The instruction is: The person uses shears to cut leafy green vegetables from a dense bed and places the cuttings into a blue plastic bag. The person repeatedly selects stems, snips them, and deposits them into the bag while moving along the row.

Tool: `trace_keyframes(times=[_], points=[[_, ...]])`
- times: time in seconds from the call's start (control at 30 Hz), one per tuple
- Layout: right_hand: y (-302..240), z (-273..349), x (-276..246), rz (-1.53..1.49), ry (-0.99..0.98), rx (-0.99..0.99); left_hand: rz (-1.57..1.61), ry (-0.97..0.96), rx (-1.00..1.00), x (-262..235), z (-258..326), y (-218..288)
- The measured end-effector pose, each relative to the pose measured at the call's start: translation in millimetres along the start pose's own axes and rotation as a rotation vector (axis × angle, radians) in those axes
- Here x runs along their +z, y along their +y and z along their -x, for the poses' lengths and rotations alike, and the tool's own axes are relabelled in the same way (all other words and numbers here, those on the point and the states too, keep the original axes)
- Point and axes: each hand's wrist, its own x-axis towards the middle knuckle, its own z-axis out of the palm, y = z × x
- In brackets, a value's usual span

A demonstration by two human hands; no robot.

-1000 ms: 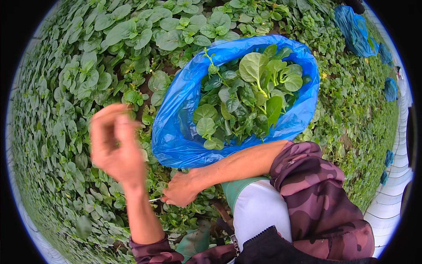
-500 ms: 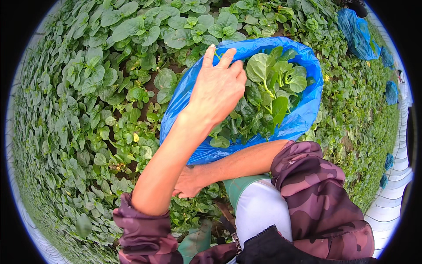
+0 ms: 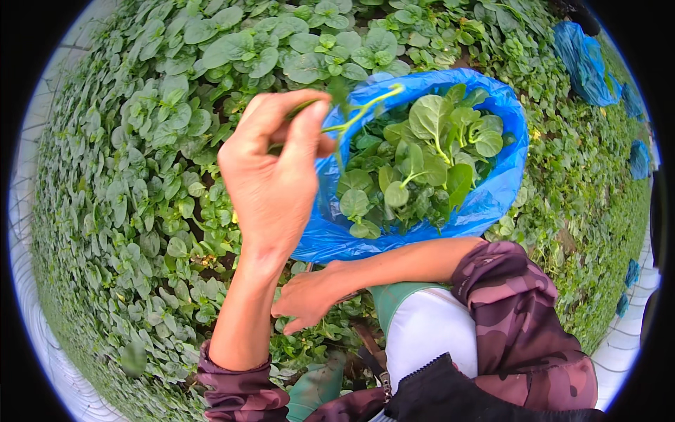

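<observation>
Hands: apart on my feed; left one up, right one lower and nearer the body.
Left hand [image 3: 271, 169]: raised at the bag's left side, back toward me; I read a pinch, thumb against curled fingers, closed on a green stem [image 3: 362, 112].
Stem: sticks out rightward from the pinch, tip over the bag's far-left rim; the leaf by the fingertips is too blurred for me to read.
Right hand [image 3: 308, 295]: just below the near edge of the bag, knuckles up, fingers bent down over the plants; I can't tell if it grips anything, undersides hidden.
Right forearm [image 3: 415, 264]: lies across in front of the bag, coming in from the right.
Blue bag [image 3: 351, 245]: centre of view, mouth wide open, thin plastic, wrinkled, set among the plants.
Leafy greens [image 3: 429, 165]: piled inside it, broad leaves, a few pale stems upright.
Plant bed [image 3: 126, 190]: dense low green on both sides.
Sleeves [image 3: 513, 302]: purple camouflage, pushed up.
Knee [image 3: 429, 337]: white and green cloth, under the right forearm.
Other blue bags [image 3: 587, 67]: upper right, well apart from the hands.
</observation>
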Motion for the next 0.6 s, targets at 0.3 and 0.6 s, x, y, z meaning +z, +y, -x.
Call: trace_keyframes(times=[0.3, 0.6], points=[[-31, 48, -71, -1.06, 0.984, -0.077, 0.142, 0.491, -0.128, -105, 63, -34], [-39, 52, -84, -0.932, 0.936, -0.266, 0.789, 0.218, -0.671, -103, 98, -58]])
